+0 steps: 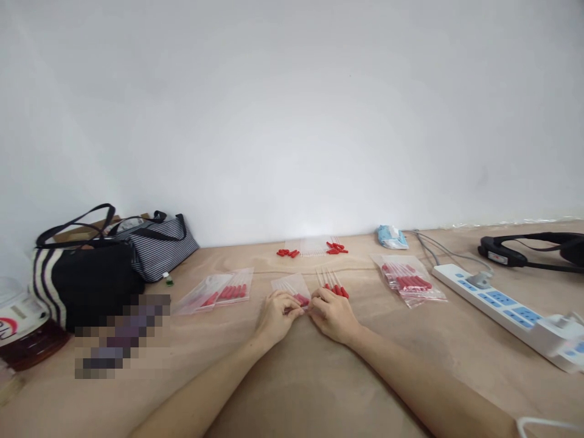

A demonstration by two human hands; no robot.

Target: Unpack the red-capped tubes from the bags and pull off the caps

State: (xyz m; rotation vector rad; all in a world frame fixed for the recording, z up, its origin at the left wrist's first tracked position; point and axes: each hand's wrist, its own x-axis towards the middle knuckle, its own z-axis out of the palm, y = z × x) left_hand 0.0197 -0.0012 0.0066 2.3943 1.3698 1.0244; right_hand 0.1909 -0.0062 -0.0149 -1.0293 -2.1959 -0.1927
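Your left hand point(280, 313) and right hand point(335, 313): fingertips closed, pinching near edge of clear bag point(289, 282) just ahead; red-handled sticks point(301, 299) inside. Bagged: left-side packets point(233, 292), right-side packets point(413, 282). Unbagged: loose sticks point(340, 291) beside right hand, red pieces point(287, 253) farther ahead.

One head-worn view, facing the wall point(292, 109) at twelve o'clock.
The camera looks out from the person's head, forward and down over the table point(283, 377), tilted so that the wall fills slightly more than the upper half. Around the frame's centre, the left hand point(277, 313) and right hand point(335, 313) lie at six o'clock, in the middle ground; the nearer forearms enter from seven o'clock and between four and five. The wide view reaches past the striped bag point(164, 250) at nine o'clock and the power strip point(497, 309) between three and four.
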